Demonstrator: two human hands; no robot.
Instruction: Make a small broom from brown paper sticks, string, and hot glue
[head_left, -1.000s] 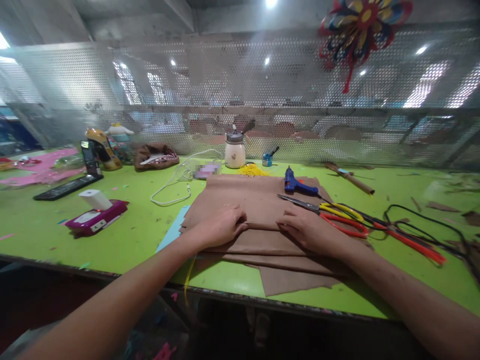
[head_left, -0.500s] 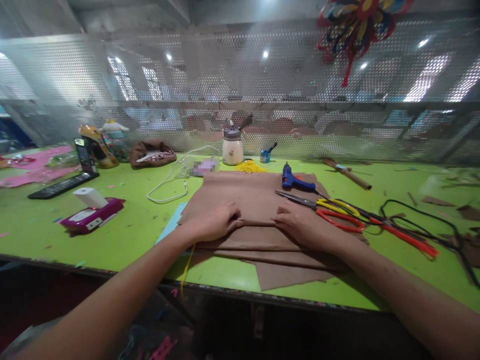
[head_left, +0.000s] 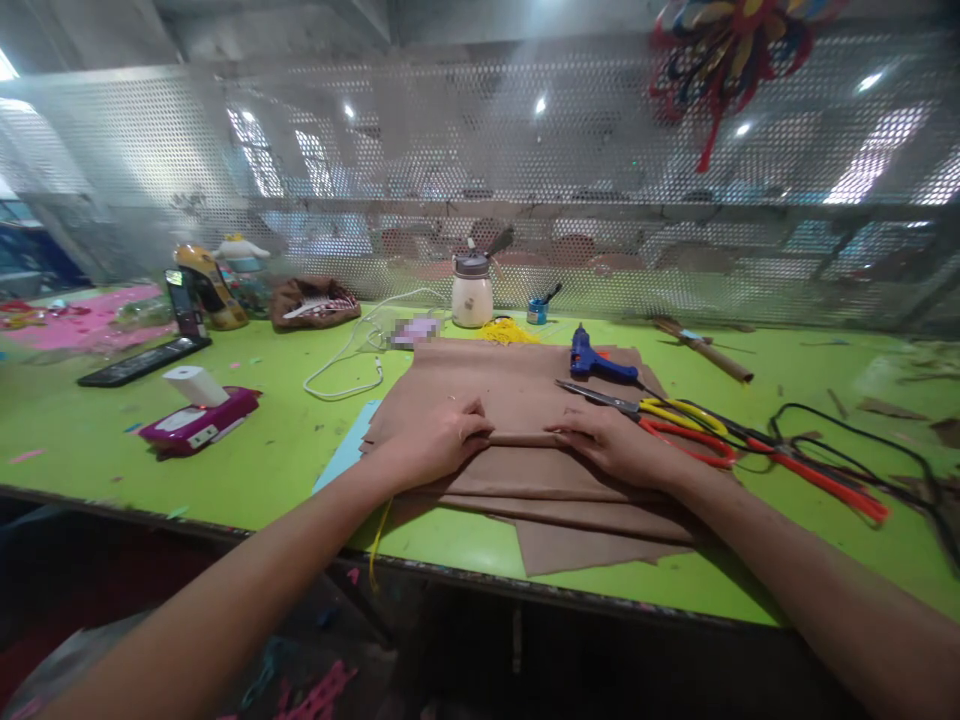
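Several layered brown sheets [head_left: 517, 385], which look like paper, lie in front of me with a narrow fold running across the upper one. My left hand [head_left: 442, 440] pinches the left part of this fold, thumb and fingers together. On the right part of the fold my right hand [head_left: 619, 442] holds the paper edge between its fingertips. Just beyond my right hand, scissors with yellow and red handles [head_left: 686, 418] rest partly on the sheets. A blue glue gun [head_left: 596, 357] lies behind them on the paper.
The green table [head_left: 262, 490] ends at a front edge below my forearms. At left stand a purple power strip [head_left: 199, 425] and a black phone stand [head_left: 150, 360]. A white jar [head_left: 471, 298] and yellow strands [head_left: 506, 331] are at the back. Black cable [head_left: 840, 410] coils at right.
The view has shifted slightly, so the table things appear a little further right. Both hands stay at the fold; the fingers of my right hand look slightly straighter.
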